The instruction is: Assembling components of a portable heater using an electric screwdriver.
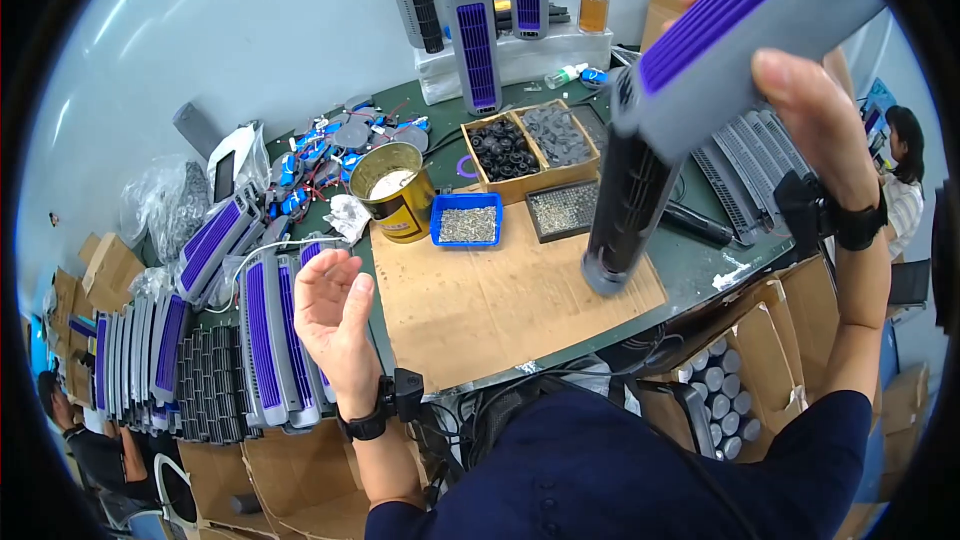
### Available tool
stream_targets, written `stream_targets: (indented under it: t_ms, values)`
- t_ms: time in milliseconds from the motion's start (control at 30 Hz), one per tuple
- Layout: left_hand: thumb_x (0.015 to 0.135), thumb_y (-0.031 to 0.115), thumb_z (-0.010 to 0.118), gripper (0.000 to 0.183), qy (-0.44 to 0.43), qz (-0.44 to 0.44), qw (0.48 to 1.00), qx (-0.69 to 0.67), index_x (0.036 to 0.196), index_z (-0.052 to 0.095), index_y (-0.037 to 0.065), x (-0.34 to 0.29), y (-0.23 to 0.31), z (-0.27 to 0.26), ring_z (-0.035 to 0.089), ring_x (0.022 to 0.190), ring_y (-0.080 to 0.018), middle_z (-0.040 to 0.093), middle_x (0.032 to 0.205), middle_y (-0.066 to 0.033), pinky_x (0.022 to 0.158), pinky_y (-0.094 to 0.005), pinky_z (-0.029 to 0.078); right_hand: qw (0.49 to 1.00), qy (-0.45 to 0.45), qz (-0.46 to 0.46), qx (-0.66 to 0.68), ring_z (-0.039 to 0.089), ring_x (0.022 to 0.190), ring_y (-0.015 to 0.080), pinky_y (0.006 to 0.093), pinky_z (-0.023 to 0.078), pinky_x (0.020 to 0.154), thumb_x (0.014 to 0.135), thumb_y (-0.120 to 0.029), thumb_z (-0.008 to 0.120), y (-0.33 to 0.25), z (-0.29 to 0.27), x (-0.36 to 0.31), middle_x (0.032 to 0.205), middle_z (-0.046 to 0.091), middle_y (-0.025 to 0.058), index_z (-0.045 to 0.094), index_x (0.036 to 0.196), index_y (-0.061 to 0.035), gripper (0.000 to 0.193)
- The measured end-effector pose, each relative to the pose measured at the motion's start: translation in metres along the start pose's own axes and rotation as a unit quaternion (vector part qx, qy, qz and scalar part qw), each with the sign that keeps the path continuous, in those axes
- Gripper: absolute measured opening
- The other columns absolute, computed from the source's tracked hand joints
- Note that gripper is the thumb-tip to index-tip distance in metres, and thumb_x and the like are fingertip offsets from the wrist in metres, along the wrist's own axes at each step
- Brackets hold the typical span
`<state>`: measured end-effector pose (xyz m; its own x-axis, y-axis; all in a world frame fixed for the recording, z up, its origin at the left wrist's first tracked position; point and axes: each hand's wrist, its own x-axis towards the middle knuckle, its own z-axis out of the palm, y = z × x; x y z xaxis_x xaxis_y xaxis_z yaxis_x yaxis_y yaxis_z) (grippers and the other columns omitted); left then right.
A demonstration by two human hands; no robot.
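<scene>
My right hand (815,105) is raised at the upper right, its fingers wrapped round a grey fan housing with a purple slatted grille (745,35). The housing is tilted. Below its lower end a black slatted fan drum (630,195) with a grey round base reaches down over the cardboard sheet (470,315). Whether drum and housing are joined I cannot tell. My left hand (335,325) is held over the left edge of the cardboard, fingers loosely bent and apart, with nothing in it.
Past the cardboard stand a yellow-black tin (400,215), a blue tray of screws (467,222), a black screw tray (562,210) and a divided box of black and grey parts (525,180). Purple-grey housings (265,340) line the left. A carton of grey cylinders (790,340) stands at right.
</scene>
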<state>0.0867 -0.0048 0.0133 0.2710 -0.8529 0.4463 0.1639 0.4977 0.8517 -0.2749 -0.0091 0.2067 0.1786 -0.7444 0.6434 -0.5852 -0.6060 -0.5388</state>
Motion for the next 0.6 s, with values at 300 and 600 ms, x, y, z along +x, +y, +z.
stream_targets:
  t_ms: [300, 600]
  values:
    - [0.081, -0.007, 0.066, 0.031, -0.002, -0.005, 0.999, 0.039, 0.109, 0.057, 0.003, -0.001, -0.013, -0.014, 0.058, 0.095, -0.0126, 0.057, 0.112, -0.0061, 0.081, -0.0256, 0.047, 0.982, -0.134, 0.076, 0.108, 0.064, 0.101, 0.0276, 0.0370, 0.051, 0.091, 0.075, -0.043, 0.068, 0.012, -0.011, -0.004, 0.111, 0.063, 0.0200, 0.052, 0.122, 0.0044, 0.069]
    - [0.079, -0.008, 0.067, 0.026, -0.020, 0.037, 0.997, 0.062, 0.101, 0.058, 0.003, -0.002, -0.014, -0.016, 0.056, 0.091, -0.0129, 0.056, 0.107, -0.0061, 0.082, -0.0268, 0.046, 0.978, -0.155, 0.033, 0.133, 0.063, 0.091, 0.0241, 0.0319, 0.050, 0.079, 0.067, -0.045, 0.072, -0.012, 0.024, 0.001, 0.101, 0.064, 0.0165, 0.059, 0.111, 0.0046, 0.068]
